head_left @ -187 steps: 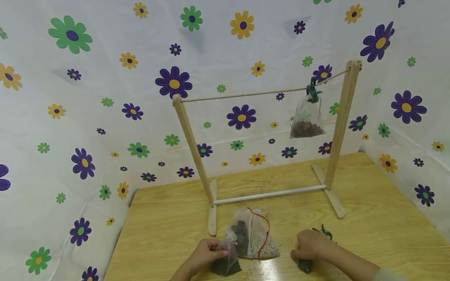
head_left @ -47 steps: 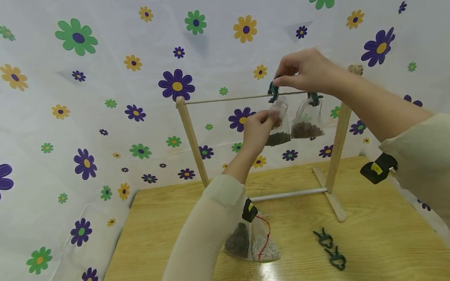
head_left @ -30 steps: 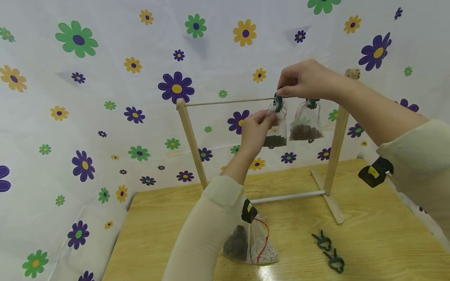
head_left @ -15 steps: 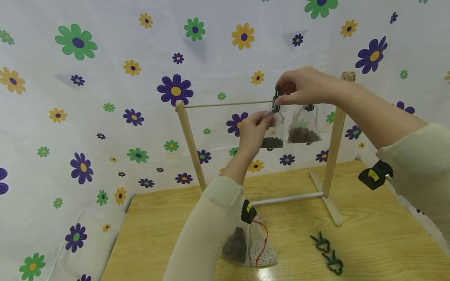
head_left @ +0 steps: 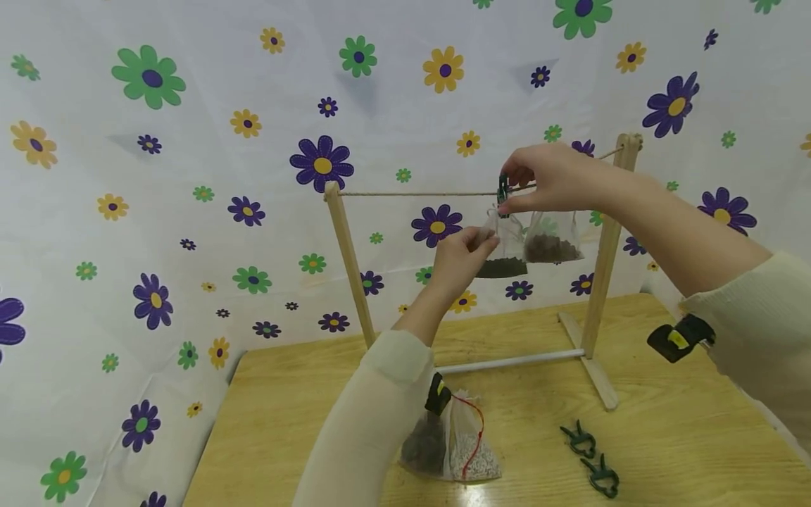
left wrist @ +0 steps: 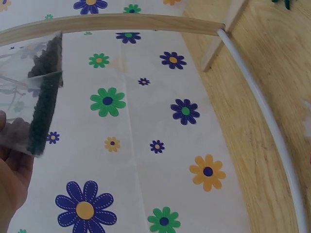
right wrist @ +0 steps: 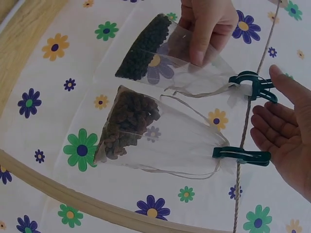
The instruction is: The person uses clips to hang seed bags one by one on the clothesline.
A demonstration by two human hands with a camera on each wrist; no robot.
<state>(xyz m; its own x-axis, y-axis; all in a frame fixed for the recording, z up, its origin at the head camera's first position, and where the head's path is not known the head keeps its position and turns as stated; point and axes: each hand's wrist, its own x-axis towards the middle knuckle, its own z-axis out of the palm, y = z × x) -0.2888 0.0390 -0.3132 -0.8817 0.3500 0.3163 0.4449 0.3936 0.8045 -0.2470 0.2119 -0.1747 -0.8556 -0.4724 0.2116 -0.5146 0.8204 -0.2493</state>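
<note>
Left hand [head_left: 461, 248] pinching side of mesh bag [head_left: 503, 246] of dark grains. Bag hanging long axis vertical, neck up, clipped by green clip [head_left: 503, 193] near right end of rope [head_left: 412, 193] on wooden rack [head_left: 345, 239]. Right hand [head_left: 545, 177] touching clip, fingers looking loose in wrist view. Second bag [head_left: 550, 239] hanging just beside, rightward.

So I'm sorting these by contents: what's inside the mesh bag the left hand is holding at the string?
The mesh bag held by the left hand has small dark granules heaped at its bottom; the rest looks empty. What the granules are cannot be told.
</note>
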